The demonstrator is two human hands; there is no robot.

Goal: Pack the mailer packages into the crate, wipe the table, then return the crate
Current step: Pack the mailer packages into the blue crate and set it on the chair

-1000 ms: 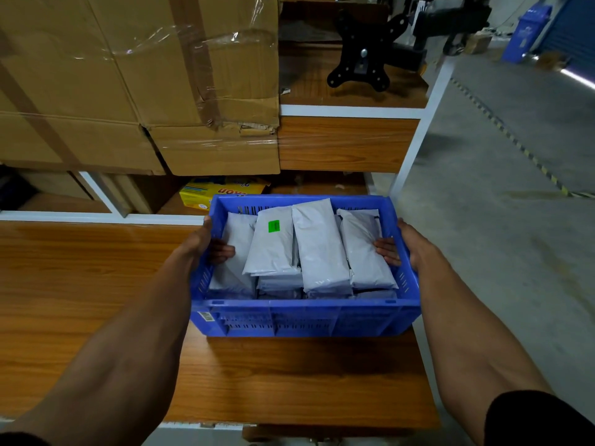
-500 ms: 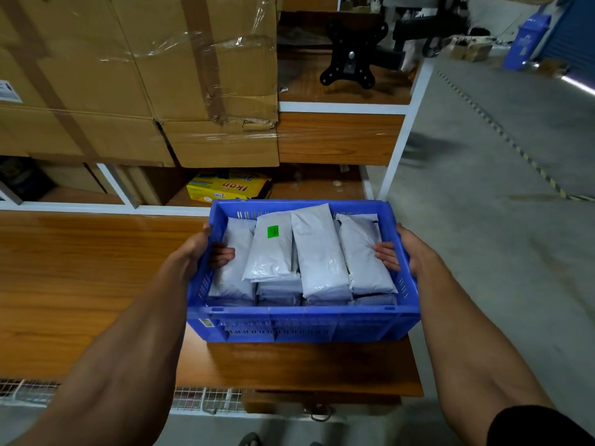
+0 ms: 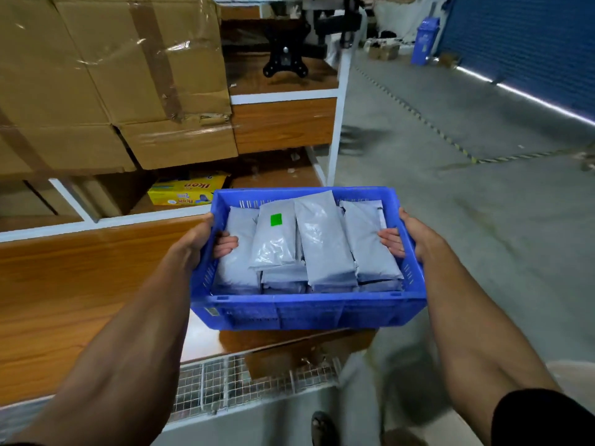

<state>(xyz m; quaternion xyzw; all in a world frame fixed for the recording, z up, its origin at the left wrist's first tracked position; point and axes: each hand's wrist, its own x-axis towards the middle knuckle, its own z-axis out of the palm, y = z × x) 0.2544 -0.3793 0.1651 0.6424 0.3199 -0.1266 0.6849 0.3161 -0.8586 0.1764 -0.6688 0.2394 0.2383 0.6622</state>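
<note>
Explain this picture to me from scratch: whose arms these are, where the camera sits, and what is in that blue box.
There is no machine here. A person wears a camera on the head, looking forward and down, so both arms reach into view. The left hand and the right hand each grip a short side of a blue crate, fingers hooked over the rim. The crate is filled with grey mailer packages; one carries a green sticker. Below and to the left is a wooden table, with cardboard boxes on shelves behind it.
</note>
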